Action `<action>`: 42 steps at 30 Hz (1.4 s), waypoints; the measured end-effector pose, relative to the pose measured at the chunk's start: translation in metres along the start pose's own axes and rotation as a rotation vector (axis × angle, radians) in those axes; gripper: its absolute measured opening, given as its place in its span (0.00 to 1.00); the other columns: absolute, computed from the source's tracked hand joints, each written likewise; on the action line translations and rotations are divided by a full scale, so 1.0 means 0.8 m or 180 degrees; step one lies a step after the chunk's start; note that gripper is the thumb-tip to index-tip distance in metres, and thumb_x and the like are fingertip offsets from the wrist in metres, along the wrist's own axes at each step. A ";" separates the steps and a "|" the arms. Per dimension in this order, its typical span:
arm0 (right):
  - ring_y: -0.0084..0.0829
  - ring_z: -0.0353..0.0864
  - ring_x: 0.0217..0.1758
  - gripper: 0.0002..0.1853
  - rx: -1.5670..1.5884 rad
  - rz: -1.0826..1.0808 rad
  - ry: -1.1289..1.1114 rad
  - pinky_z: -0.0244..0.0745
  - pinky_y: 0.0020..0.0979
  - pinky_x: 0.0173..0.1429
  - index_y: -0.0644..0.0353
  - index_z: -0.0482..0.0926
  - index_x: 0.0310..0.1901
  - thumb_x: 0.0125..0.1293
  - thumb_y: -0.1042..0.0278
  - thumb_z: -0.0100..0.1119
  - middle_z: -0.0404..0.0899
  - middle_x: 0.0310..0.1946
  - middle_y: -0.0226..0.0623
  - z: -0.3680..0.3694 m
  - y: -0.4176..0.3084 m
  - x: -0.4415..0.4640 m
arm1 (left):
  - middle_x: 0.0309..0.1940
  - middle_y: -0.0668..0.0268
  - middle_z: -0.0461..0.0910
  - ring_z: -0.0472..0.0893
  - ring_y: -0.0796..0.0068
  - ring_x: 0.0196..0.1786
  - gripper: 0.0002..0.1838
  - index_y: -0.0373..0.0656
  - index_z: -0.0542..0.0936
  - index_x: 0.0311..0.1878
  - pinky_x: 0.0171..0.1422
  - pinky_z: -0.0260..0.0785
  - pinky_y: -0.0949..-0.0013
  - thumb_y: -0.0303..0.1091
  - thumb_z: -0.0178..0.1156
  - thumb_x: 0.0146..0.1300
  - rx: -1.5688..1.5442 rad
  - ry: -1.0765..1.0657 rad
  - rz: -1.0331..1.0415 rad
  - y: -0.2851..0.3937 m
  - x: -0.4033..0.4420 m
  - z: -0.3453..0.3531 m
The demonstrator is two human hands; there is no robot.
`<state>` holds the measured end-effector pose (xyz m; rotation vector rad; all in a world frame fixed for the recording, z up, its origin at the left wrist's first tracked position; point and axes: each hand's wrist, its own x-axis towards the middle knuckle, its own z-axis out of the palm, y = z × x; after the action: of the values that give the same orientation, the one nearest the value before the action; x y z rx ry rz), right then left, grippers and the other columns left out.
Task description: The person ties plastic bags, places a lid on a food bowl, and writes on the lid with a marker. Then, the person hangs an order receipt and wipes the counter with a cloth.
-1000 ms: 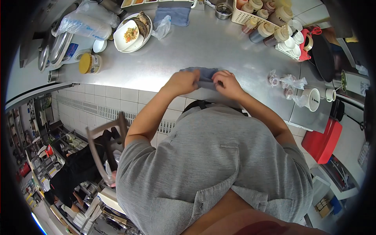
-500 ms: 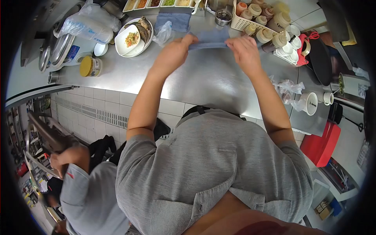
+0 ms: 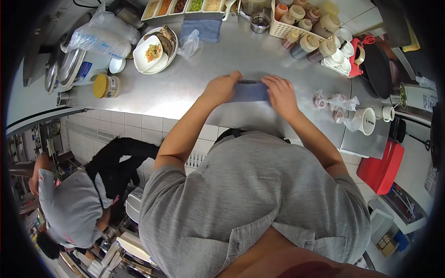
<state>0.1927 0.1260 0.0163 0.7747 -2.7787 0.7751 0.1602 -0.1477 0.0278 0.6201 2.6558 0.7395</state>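
A folded blue cloth (image 3: 251,92) is stretched between my two hands, low over the front part of the steel counter (image 3: 185,88). My left hand (image 3: 221,88) grips its left end, fingers and thumb closed on it. At the right end, my right hand (image 3: 282,96) has its fingers bent over the cloth's upper edge. Farther back lies a second folded blue cloth (image 3: 201,30), with a crumpled clear plastic bag (image 3: 189,45) beside it. A white dish of diced food (image 3: 141,58) rests in a larger plate holding what looks like fish (image 3: 168,39).
Back right stands a cream basket (image 3: 278,30) of squeeze bottles, with more bottles in front. Small tied bags (image 3: 340,102) and a white cup (image 3: 366,121) sit at right. A yellow-lidded jar (image 3: 105,86) stands left. Behind on the left, a person in grey (image 3: 76,204) bends over.
Both hands have drawn the cloth from the back of the counter toward my body. The cloth now appears as a narrower folded strip. The other person has moved and bent lower.
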 end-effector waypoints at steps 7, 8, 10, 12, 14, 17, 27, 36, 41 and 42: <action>0.33 0.47 0.86 0.29 -0.0359 -0.0819 -0.1655 0.46 0.62 0.82 0.35 0.72 0.70 0.67 0.65 0.62 0.54 0.82 0.25 0.052 -0.035 0.028 | 0.59 0.60 0.79 0.76 0.56 0.63 0.22 0.54 0.79 0.58 0.58 0.74 0.53 0.30 0.64 0.58 0.1525 0.1848 -0.0696 -0.094 0.072 -0.076; 0.33 0.46 0.86 0.31 -0.0340 -0.0806 -0.1762 0.44 0.63 0.83 0.33 0.69 0.73 0.68 0.65 0.61 0.52 0.82 0.25 0.069 -0.024 0.030 | 0.62 0.62 0.77 0.75 0.56 0.64 0.21 0.55 0.80 0.58 0.59 0.74 0.53 0.30 0.63 0.60 0.1656 0.1835 -0.0965 -0.111 0.077 -0.077; 0.34 0.47 0.86 0.32 -0.0485 -0.0945 -0.1775 0.43 0.62 0.83 0.33 0.67 0.74 0.69 0.64 0.60 0.52 0.83 0.25 0.087 0.014 0.036 | 0.64 0.64 0.75 0.75 0.55 0.64 0.21 0.55 0.81 0.58 0.60 0.74 0.52 0.31 0.63 0.61 0.1790 0.1820 -0.1269 -0.149 0.075 -0.064; 0.36 0.48 0.86 0.33 -0.0623 -0.1077 -0.1794 0.43 0.61 0.83 0.33 0.66 0.75 0.70 0.64 0.59 0.51 0.83 0.26 0.087 0.048 0.045 | 0.66 0.59 0.73 0.74 0.51 0.67 0.24 0.58 0.80 0.63 0.66 0.72 0.53 0.31 0.64 0.61 0.1205 0.0696 -0.1260 -0.184 0.065 -0.040; 0.38 0.48 0.85 0.33 -0.0795 0.0042 -0.1295 0.43 0.59 0.83 0.34 0.63 0.77 0.72 0.66 0.56 0.50 0.83 0.28 0.080 0.083 0.059 | 0.60 0.58 0.77 0.77 0.51 0.61 0.22 0.52 0.82 0.57 0.63 0.74 0.53 0.26 0.62 0.58 0.0653 0.1076 -0.1080 -0.177 0.035 -0.020; 0.40 0.48 0.85 0.33 -0.0259 0.0663 -0.0515 0.45 0.57 0.83 0.36 0.61 0.78 0.73 0.68 0.53 0.52 0.83 0.31 0.105 0.136 0.089 | 0.53 0.56 0.80 0.80 0.49 0.54 0.22 0.47 0.83 0.53 0.59 0.75 0.53 0.22 0.60 0.52 -0.0185 0.1571 -0.0846 -0.115 -0.042 0.006; 0.38 0.47 0.86 0.33 0.0095 -0.0043 -0.0991 0.46 0.54 0.83 0.46 0.62 0.78 0.71 0.74 0.47 0.53 0.82 0.34 0.267 -0.113 0.180 | 0.53 0.56 0.79 0.80 0.54 0.55 0.22 0.45 0.83 0.53 0.59 0.73 0.63 0.17 0.59 0.54 -0.2523 0.1522 -0.1422 0.028 -0.245 0.119; 0.42 0.78 0.65 0.21 0.2054 -0.1701 -0.1996 0.72 0.39 0.69 0.51 0.83 0.58 0.68 0.80 0.48 0.80 0.62 0.41 0.356 -0.292 0.174 | 0.51 0.54 0.79 0.81 0.53 0.53 0.21 0.43 0.82 0.53 0.55 0.74 0.64 0.16 0.59 0.55 -0.2082 0.2302 -0.2200 0.032 -0.299 0.122; 0.37 0.82 0.57 0.19 0.2958 -0.0188 -0.4535 0.74 0.36 0.65 0.50 0.85 0.58 0.73 0.77 0.51 0.83 0.58 0.42 0.280 -0.262 0.101 | 0.50 0.56 0.79 0.81 0.54 0.52 0.22 0.43 0.82 0.53 0.54 0.74 0.63 0.17 0.59 0.54 -0.2099 0.1907 -0.2267 0.043 -0.334 0.141; 0.36 0.81 0.58 0.20 0.3548 0.0544 -0.4681 0.74 0.36 0.65 0.51 0.83 0.61 0.73 0.78 0.51 0.82 0.59 0.41 0.270 -0.235 0.111 | 0.50 0.56 0.79 0.81 0.54 0.51 0.22 0.43 0.82 0.53 0.53 0.74 0.63 0.18 0.59 0.54 -0.2117 0.1761 -0.2222 0.044 -0.339 0.146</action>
<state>0.2123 -0.1629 -0.0611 1.8413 -3.1998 2.8310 0.4507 -0.2037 0.0003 -0.7364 2.5065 1.5812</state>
